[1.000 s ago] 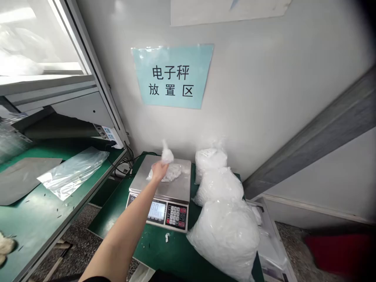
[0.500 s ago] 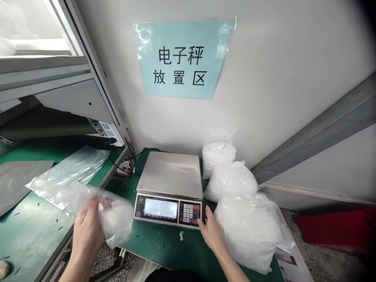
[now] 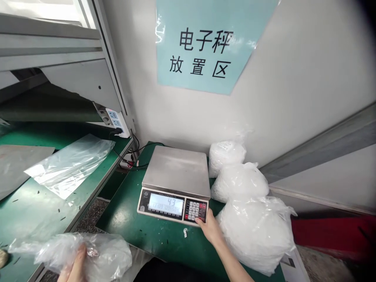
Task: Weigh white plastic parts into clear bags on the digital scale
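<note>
My left hand [image 3: 73, 267] is closed on a clear plastic bag of small white parts [image 3: 96, 254], low at the bottom left. My right hand [image 3: 210, 229] rests at the front right corner of an electronic scale [image 3: 176, 184], its fingertips on the red-and-white keypad [image 3: 195, 210]. The steel pan [image 3: 178, 166] is bare and the lit display [image 3: 166, 203] shows a number. A tiny white part [image 3: 185, 232] lies on the green mat in front of the scale.
Three white filled plastic bags [image 3: 254, 231] are lined up right of the scale, against the wall. An empty clear bag [image 3: 70, 164] lies on the green bench at left. A power strip [image 3: 114, 119] with cables sits behind, and a blue sign [image 3: 205, 43] hangs on the wall.
My left hand lifted the bag off the scale pan and carried it down to the lower left. My right hand came in and moved onto the keypad. The display reading changed.
</note>
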`<state>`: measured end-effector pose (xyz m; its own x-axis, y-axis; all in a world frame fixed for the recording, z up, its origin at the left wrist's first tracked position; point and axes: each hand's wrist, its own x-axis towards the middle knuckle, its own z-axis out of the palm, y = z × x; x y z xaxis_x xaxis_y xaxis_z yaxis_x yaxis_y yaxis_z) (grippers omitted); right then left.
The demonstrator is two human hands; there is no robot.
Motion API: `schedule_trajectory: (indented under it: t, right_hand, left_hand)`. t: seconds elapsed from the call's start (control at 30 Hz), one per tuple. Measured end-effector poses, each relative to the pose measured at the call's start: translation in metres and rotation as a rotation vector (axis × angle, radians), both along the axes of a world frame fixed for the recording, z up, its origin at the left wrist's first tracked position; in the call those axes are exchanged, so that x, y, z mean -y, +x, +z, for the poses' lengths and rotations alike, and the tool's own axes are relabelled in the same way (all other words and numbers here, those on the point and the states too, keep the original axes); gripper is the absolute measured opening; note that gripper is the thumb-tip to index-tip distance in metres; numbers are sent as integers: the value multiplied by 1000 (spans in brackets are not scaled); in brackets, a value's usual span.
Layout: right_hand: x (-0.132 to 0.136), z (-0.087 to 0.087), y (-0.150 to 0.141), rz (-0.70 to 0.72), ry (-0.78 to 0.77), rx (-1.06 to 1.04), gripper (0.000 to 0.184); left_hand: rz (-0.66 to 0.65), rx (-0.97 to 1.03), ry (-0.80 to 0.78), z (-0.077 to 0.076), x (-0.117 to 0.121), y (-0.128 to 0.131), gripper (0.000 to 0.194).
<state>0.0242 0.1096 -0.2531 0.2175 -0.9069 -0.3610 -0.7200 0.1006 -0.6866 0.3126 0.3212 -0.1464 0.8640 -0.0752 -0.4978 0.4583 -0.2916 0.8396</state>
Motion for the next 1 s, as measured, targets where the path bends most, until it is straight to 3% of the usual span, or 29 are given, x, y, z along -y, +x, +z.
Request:
schedule_trajectory:
  t: [0.17,0.53,0.83,1.0]
  right_hand:
    - [2,2,-3,32,35,12,35]
    - [4,-8,-14,72,85,68,41]
    - [2,-2,-14,65,98,55,41]
    - [2,-4,-14,49,104,64,41]
  left_hand:
    - [39,-42,-21,10,8,-2,40]
    - [-39,-2,-112,3,2,4,40]
    - [-72,-28,-24,5,1,1,39]
    - [-95,142,-54,-10,-4,-1,31]
